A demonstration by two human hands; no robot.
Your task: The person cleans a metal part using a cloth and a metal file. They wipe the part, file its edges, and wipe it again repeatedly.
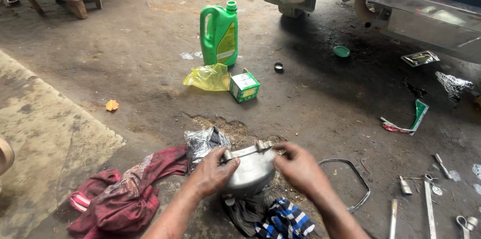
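Low on the floor (310,103) at six o'clock, a silver metal cover (249,170) sits clamped between both grips, left hand (211,173) at its nine o'clock, right hand (299,168) at three o'clock.

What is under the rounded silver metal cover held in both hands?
Under the rounded silver metal cover, a dark rag and a blue striped cloth show. The ground directly beneath is hidden.
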